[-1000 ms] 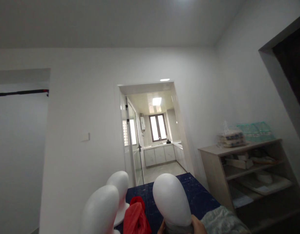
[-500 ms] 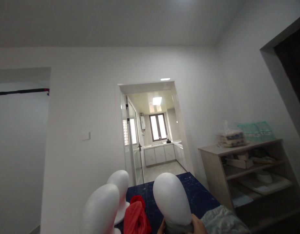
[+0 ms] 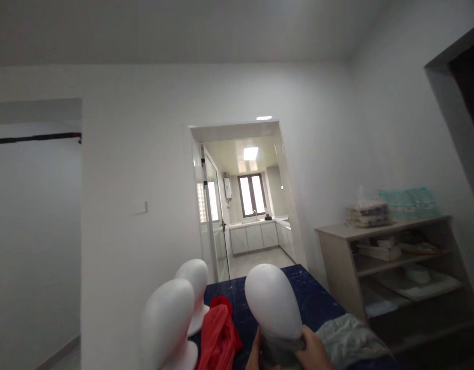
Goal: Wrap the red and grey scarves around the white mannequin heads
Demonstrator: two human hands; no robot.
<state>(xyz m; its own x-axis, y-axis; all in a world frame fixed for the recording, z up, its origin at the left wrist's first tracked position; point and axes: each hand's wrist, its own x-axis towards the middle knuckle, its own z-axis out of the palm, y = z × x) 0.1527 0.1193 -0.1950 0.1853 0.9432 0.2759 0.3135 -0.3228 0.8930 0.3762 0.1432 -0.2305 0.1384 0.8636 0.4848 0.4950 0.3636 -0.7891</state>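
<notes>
A white mannequin head (image 3: 271, 300) stands on the dark blue table, leaning slightly in view. Grey fabric (image 3: 277, 352) wraps around its lower part. On the left side of that fabric my left hand (image 3: 254, 353) shows only a few fingers, closed against its edge. My right hand (image 3: 314, 350) grips the fabric's right side, thumb near the head's base. The bottom of both hands is cut off by the frame. To the left, red cloth (image 3: 220, 336) lies bunched up beside two more white mannequin heads, a near one (image 3: 167, 321) and a farther one (image 3: 194, 288).
Crumpled pale grey cloth (image 3: 348, 336) lies on the right of the blue tabletop (image 3: 314, 295). A wooden shelf unit (image 3: 339, 257) stands farther right, bearing a wrapped package (image 3: 368, 213) and bottles (image 3: 408, 203). Beyond the table a doorway opens onto a kitchen (image 3: 252, 239).
The view has dipped slightly, so the heads, cloths and hands sit higher in the picture. More of the grey fabric and of my hands shows. Both hands stay on the fabric.
</notes>
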